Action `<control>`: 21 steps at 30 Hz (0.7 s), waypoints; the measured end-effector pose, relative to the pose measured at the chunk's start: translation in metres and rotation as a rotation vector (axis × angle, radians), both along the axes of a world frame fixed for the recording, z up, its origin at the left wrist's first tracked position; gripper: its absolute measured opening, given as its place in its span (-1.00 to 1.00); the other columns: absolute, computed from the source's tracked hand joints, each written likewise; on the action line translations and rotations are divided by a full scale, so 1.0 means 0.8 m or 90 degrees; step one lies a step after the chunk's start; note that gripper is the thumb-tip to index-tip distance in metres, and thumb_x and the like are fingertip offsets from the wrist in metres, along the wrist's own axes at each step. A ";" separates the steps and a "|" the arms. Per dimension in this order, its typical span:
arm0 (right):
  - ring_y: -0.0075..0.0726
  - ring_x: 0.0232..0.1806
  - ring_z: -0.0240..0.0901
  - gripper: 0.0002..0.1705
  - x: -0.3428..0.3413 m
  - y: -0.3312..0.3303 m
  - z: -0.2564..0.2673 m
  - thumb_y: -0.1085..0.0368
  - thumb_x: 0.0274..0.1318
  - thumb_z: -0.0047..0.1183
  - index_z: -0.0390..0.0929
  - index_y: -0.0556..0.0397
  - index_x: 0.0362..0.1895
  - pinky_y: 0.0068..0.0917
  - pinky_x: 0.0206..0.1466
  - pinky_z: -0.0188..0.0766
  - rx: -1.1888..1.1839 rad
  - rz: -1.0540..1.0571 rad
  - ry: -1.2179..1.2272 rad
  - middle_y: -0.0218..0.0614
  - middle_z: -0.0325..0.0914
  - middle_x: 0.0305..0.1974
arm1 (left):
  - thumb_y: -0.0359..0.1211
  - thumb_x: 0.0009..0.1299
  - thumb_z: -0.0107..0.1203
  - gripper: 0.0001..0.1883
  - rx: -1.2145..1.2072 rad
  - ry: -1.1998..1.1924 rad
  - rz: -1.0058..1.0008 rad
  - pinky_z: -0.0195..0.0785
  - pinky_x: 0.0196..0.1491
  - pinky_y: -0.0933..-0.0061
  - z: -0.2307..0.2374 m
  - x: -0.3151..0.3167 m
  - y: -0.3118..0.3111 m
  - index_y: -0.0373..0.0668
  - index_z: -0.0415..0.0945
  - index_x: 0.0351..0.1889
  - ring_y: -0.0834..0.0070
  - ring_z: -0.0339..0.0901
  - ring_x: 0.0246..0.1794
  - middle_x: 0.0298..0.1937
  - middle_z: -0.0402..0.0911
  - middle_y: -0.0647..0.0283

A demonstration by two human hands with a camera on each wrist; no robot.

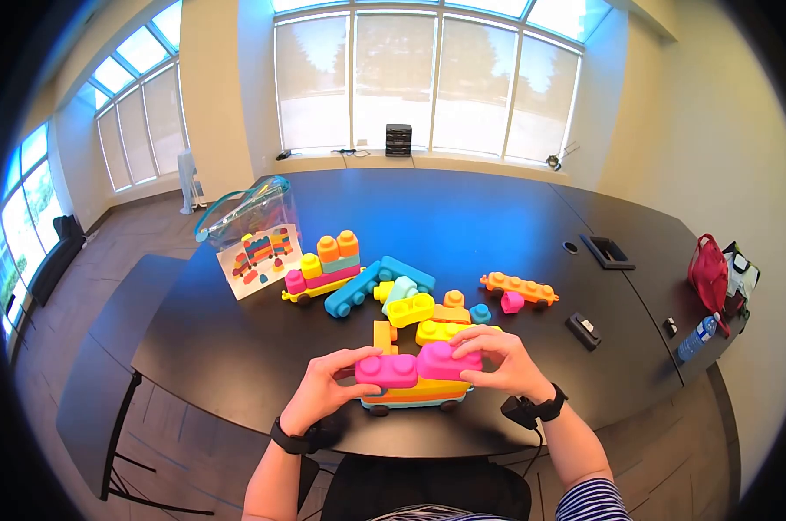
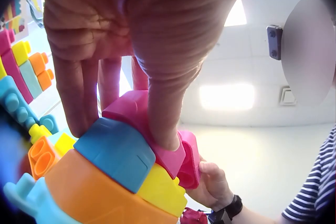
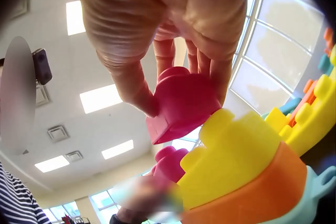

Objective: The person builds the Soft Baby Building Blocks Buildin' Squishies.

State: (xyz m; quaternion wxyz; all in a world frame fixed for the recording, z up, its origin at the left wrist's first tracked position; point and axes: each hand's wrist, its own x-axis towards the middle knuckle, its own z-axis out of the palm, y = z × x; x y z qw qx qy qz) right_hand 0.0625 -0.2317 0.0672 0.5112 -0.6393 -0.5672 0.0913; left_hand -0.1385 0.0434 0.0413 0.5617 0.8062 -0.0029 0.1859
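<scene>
My left hand (image 1: 330,387) pinches a pink block (image 1: 387,372) that sits on top of a stacked block wagon; in the left wrist view this pink block (image 2: 137,116) rests on a blue block (image 2: 115,153), beside a yellow one (image 2: 163,190). With thumb and fingers, my right hand (image 1: 507,369) grips a second pink block (image 1: 449,361), tilted over the wagon's right side. In the right wrist view that block (image 3: 184,103) is just above the studs of a yellow block (image 3: 231,155). Orange and light blue layers (image 1: 414,403) lie below, with black wheels.
Behind the wagon are yellow (image 1: 410,309), blue (image 1: 354,291) and orange blocks. A built block train (image 1: 323,276) stands at the left by a clear bag (image 1: 267,213) and a picture card (image 1: 258,260). An orange wagon base (image 1: 519,287), a bottle (image 1: 697,337) and a red bag (image 1: 708,273) lie right.
</scene>
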 end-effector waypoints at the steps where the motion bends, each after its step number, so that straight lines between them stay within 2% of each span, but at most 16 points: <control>1: -0.27 0.22 0.64 -0.63 -0.002 0.000 0.005 0.47 0.03 0.41 0.78 0.06 -0.01 -0.32 0.34 0.54 -0.002 -0.012 -0.015 -0.25 0.70 0.14 | -0.49 0.24 0.55 -0.35 0.003 0.003 0.001 0.59 0.36 0.30 0.001 -0.001 0.000 -0.16 0.64 0.35 0.42 0.71 0.20 0.20 0.76 0.17; 9: -0.18 0.22 0.70 -0.65 -0.012 0.006 0.005 0.46 0.07 0.39 0.80 0.04 0.00 -0.29 0.34 0.58 -0.040 -0.013 -0.083 -0.22 0.76 0.18 | -0.49 0.23 0.55 -0.34 0.024 0.013 0.007 0.59 0.34 0.31 0.004 -0.001 0.002 -0.15 0.64 0.35 0.43 0.71 0.19 0.18 0.76 0.18; 12: -0.14 0.21 0.68 -0.68 -0.007 0.008 -0.009 0.46 0.10 0.34 0.77 0.06 -0.01 -0.28 0.29 0.61 -0.029 0.000 -0.089 -0.20 0.71 0.24 | -0.49 0.24 0.55 -0.35 0.021 0.008 0.010 0.60 0.34 0.31 0.005 -0.001 0.001 -0.15 0.65 0.35 0.43 0.71 0.18 0.17 0.76 0.18; 15: -0.10 0.21 0.68 -0.70 -0.014 0.008 -0.012 0.47 0.11 0.33 0.77 0.07 -0.03 -0.26 0.26 0.63 -0.008 0.002 -0.160 -0.19 0.70 0.26 | -0.50 0.24 0.54 -0.35 0.012 0.028 0.013 0.60 0.34 0.31 0.004 -0.001 0.001 -0.15 0.65 0.35 0.43 0.71 0.18 0.18 0.76 0.17; 21: -0.07 0.18 0.68 -0.73 -0.017 0.006 -0.014 0.47 0.12 0.33 0.77 0.10 -0.06 -0.23 0.22 0.65 0.010 -0.015 -0.187 -0.18 0.70 0.25 | -0.50 0.25 0.54 -0.36 0.022 0.015 0.019 0.60 0.33 0.31 0.004 0.000 0.000 -0.16 0.65 0.35 0.44 0.71 0.17 0.17 0.76 0.18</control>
